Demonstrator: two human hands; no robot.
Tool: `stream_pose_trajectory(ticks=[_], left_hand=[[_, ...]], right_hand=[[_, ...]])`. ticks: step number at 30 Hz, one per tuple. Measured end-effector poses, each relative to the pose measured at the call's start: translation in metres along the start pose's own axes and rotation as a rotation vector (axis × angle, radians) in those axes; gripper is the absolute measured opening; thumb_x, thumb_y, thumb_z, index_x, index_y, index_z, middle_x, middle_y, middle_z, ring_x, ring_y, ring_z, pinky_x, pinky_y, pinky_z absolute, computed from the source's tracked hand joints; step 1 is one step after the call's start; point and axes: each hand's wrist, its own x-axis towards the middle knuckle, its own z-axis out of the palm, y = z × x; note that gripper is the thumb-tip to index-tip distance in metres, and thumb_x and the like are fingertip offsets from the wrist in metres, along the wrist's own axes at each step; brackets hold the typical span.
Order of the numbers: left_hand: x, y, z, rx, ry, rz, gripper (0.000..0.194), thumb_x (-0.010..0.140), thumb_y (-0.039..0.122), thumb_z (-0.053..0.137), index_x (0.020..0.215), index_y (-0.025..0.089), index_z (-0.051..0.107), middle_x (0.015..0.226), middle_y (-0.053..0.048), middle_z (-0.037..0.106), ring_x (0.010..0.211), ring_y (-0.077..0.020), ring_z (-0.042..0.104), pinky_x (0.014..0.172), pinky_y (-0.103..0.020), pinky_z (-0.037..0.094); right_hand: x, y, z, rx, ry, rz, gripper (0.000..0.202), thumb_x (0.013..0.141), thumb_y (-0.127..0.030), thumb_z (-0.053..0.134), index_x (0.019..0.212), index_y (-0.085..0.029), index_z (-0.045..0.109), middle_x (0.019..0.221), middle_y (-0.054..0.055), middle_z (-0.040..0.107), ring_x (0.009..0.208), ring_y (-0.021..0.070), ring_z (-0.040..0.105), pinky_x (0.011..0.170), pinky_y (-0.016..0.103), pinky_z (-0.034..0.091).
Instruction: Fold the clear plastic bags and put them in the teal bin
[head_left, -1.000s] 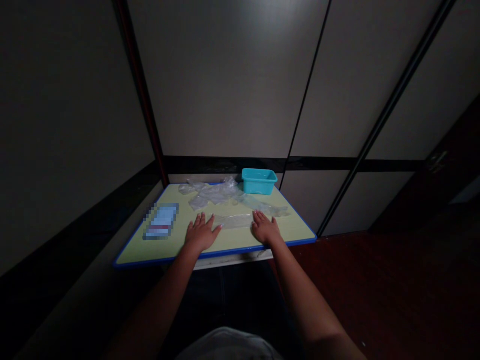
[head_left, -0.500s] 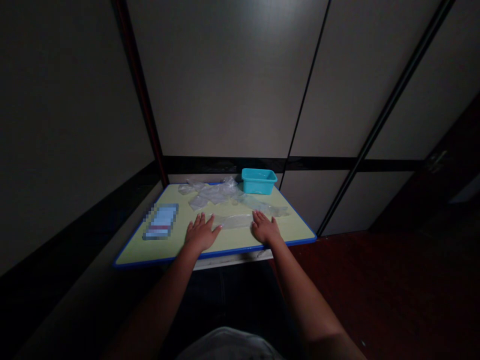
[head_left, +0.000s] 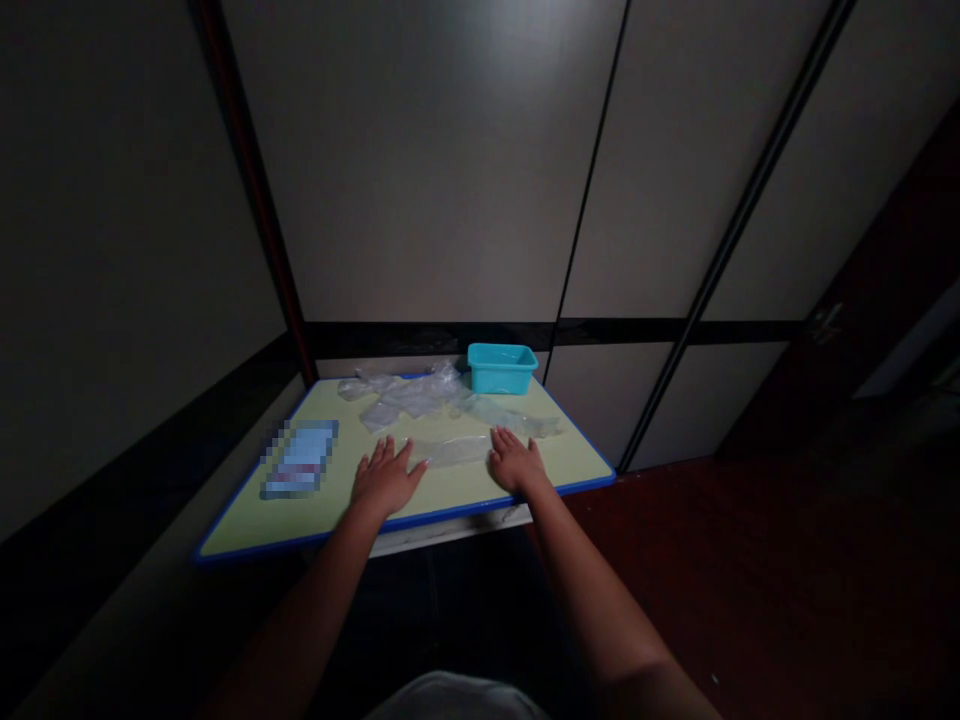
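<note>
A clear plastic bag (head_left: pixel 456 452) lies flattened across the near half of the yellow table (head_left: pixel 292 522). My left hand (head_left: pixel 386 480) rests palm down at the bag's left end, fingers spread. At the right end my right hand (head_left: pixel 516 462) lies flat too, its fingers stretched out and covering that end. Just beyond my right hand is another clear plastic piece (head_left: pixel 517 415), spread out long and thin. Farther back, several crumpled clear plastic bags (head_left: pixel 409 395) form a loose heap.
A turquoise plastic basket (head_left: pixel 501 377) stands at the table's back right. On the left side lies a pixelated, phone-like flat object (head_left: pixel 301 460). The table has a blue edge, and grey panelled doors (head_left: pixel 435 180) rise right behind it.
The whole view has shifted, so the table sits slightly left and lower. Both hands stay flat on the ends of the plastic bag, with little other movement.
</note>
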Motion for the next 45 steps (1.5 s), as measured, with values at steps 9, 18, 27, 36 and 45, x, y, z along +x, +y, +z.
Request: stream_pose_trajectory(ticks=[9,18,27,36,45], left_hand=[[0.0023,-0.0005,-0.0018,0.026,-0.026,-0.007,0.067,0.090,0.059,0.025,0.146,0.023,0.030,0.153,-0.013,0.022,0.142,-0.0292,0.016,0.110,-0.050,0.020],[-0.0011,0.0029,-0.0070,0.043,-0.030,-0.009,0.064,0.091,0.056,0.026,0.148,0.029,0.019,0.153,-0.011,0.025,0.141,-0.0295,0.020,0.109,-0.049,0.022],[-0.0010,0.0020,-0.0081,0.024,-0.053,-0.011,0.060,0.091,0.057,0.025,0.145,0.031,0.029,0.154,-0.010,0.022,0.142,-0.0291,0.015,0.110,-0.049,0.019],[-0.0001,0.0008,-0.0049,0.025,-0.040,-0.006,0.061,0.091,0.059,0.026,0.145,0.031,0.030,0.154,-0.012,0.022,0.141,-0.0298,0.016,0.110,-0.049,0.020],[-0.0020,0.0008,-0.0049,0.026,-0.020,0.007,0.061,0.091,0.059,0.027,0.144,0.029,0.032,0.153,-0.013,0.023,0.141,-0.0309,0.017,0.109,-0.050,0.020]], right_hand=[[-0.0026,-0.0013,-0.0023,0.013,0.019,-0.002,0.059,0.093,-0.037,0.016,0.149,-0.018,0.012,0.156,0.003,0.012,0.143,0.0156,0.010,0.111,0.054,0.010],[-0.0015,-0.0010,-0.0022,0.038,0.008,-0.005,0.058,0.093,-0.036,0.016,0.150,-0.021,0.012,0.156,0.003,0.011,0.143,0.0163,0.009,0.111,0.053,0.009],[-0.0017,-0.0013,-0.0017,0.046,0.009,0.000,0.060,0.093,-0.037,0.015,0.150,-0.019,0.012,0.156,0.003,0.011,0.143,0.0147,0.009,0.111,0.054,0.007],[-0.0003,0.0000,0.0011,0.035,0.020,-0.005,0.059,0.093,-0.037,0.015,0.150,-0.019,0.012,0.156,0.003,0.012,0.143,0.0155,0.009,0.111,0.053,0.007],[-0.0005,0.0005,0.0021,0.020,0.018,-0.006,0.059,0.093,-0.035,0.015,0.150,-0.017,0.010,0.157,0.002,0.008,0.143,0.0159,0.004,0.111,0.056,0.008]])
